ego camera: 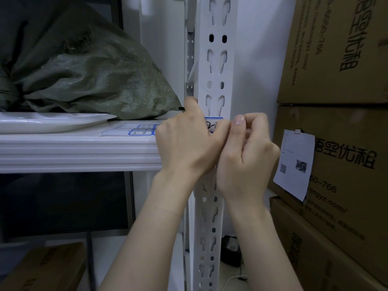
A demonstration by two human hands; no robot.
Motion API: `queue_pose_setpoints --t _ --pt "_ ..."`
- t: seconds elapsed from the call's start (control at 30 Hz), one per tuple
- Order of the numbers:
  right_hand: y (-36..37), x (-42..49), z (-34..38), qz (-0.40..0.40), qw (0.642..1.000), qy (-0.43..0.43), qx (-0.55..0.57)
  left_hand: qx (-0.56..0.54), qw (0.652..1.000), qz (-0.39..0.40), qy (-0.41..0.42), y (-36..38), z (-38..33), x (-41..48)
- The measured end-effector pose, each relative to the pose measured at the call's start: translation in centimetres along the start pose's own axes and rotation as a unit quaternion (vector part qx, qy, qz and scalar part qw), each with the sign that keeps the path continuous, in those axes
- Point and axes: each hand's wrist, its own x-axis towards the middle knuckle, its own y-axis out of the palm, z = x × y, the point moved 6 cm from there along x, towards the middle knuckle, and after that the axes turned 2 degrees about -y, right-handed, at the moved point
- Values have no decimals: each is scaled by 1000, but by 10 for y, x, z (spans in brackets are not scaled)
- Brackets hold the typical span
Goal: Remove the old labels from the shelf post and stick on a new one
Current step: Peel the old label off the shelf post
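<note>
A white slotted shelf post [216,66] runs up the middle of the view. A white label with a blue border and black handwriting [212,123] is on the post at shelf height, partly hidden by my hands. My left hand [186,141] lies against the post with its fingers over the label's left part, and a small black tip shows at its upper edge. My right hand [247,148] is curled, and its thumb and fingers pinch at the label's right edge. A sheet of blue-bordered labels [138,131] lies on the white shelf [73,150] just left of my left hand.
A green woven sack [94,76] and a white plate [50,121] sit on the shelf. Stacked cardboard boxes [340,127] with a paper slip [294,162] stand close on the right. Another box [42,269] is at the lower left, and a black adapter [231,250] with a cable lies on the floor.
</note>
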Motion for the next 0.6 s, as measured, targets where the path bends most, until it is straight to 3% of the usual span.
queue_pose_setpoints --t 0.6 --pt "1 -1 -2 3 1000 -3 -4 3 999 29 24 3 2 1"
